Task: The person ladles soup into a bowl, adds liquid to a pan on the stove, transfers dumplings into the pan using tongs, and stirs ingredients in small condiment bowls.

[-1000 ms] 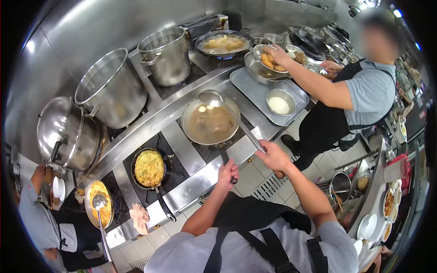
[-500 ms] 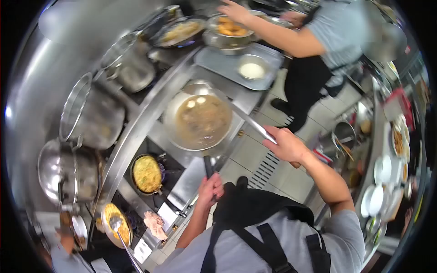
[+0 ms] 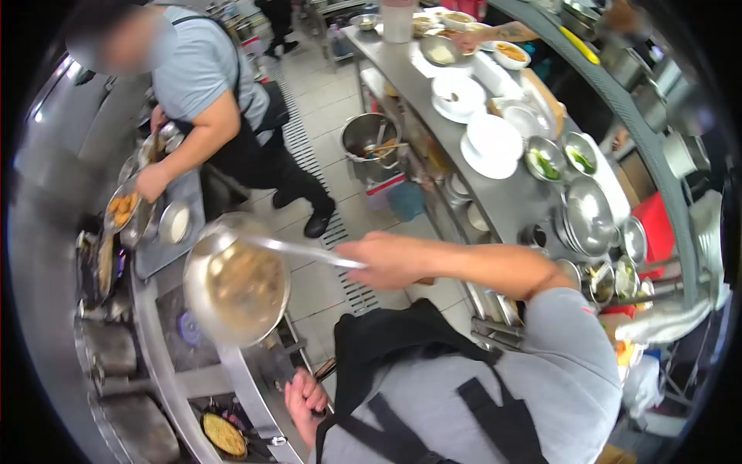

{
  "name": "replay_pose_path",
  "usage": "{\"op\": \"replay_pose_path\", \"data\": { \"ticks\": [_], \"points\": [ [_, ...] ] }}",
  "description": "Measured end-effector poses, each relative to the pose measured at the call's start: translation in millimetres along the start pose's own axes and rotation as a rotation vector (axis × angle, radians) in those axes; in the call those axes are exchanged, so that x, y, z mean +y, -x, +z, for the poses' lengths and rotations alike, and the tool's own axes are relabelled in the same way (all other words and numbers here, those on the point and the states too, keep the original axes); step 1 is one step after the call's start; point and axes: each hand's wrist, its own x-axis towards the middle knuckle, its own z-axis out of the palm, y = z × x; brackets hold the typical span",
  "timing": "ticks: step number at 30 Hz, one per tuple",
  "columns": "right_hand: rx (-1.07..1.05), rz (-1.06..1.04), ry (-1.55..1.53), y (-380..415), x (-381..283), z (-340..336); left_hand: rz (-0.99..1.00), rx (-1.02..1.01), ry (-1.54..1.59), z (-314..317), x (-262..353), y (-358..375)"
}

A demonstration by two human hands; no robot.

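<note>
My left hand [image 3: 306, 397] is closed round the handle of a wide metal pan [image 3: 199, 313], low and close to my apron. Brownish broth with pieces in it [image 3: 249, 280] fills the pan, which overlaps the stove's front edge in this view. My right hand [image 3: 386, 261] grips the end of a long metal ladle [image 3: 305, 252]. The ladle's bowl lies at the pan's far left side, over the broth. Behind the pan is a grey tray [image 3: 164, 261] bearing a bowl of white liquid [image 3: 178, 223].
A co-worker [image 3: 207, 116] stands at the stove, one hand at a bowl of fried orange pieces [image 3: 122, 207]. A skillet of yellow egg [image 3: 224, 435] sits near left. To the right, a steel counter [image 3: 417, 85] carries white bowls [image 3: 493, 143] and metal bowls [image 3: 589, 216]. A pot [image 3: 371, 139] stands beside it.
My view has swung right, bringing the counter into sight. The pan has moved off the stovetop toward the aisle, with the ladle moving along. Both hands keep their grips.
</note>
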Motion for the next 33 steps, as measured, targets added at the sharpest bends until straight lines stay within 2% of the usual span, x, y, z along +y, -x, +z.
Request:
{"op": "replay_pose_path", "data": {
  "ticks": [2, 8, 13, 15, 19, 22, 26, 33],
  "points": [
    [0.026, 0.089, 0.007, 28.9, 8.9, -21.1, -0.038, 0.108, -0.119, 33.9, -12.3, -4.0],
    [0.138, 0.236, 0.208, 90.9, 8.3, -74.7, -0.210, -0.215, -0.048, 61.3, -52.5, -53.5],
    [0.226, 0.353, 0.251, 124.8, 24.6, -82.9, -0.307, -0.258, -0.187, 92.9, -69.1, -87.7],
    [0.119, 0.677, -0.278, 133.3, 31.9, -81.1, -0.348, -0.267, -0.255, 109.1, -68.8, -101.4],
    [0.220, 0.716, -0.913, 149.4, 61.1, -59.2, -0.431, -0.318, -0.322, 125.6, -67.4, -137.8],
    [0.305, 0.732, -1.241, 147.1, 61.5, -48.3, -0.486, -0.339, -0.429, 139.7, -57.7, -163.8],
    [0.390, 0.688, -1.496, 130.6, 48.5, -46.7, -0.565, -0.389, -0.505, 159.4, -46.1, -198.8],
    [0.497, 0.690, -1.648, 103.9, 37.3, -60.3, -0.643, -0.466, -0.624, 192.2, -25.2, -245.1]
  ]
}}
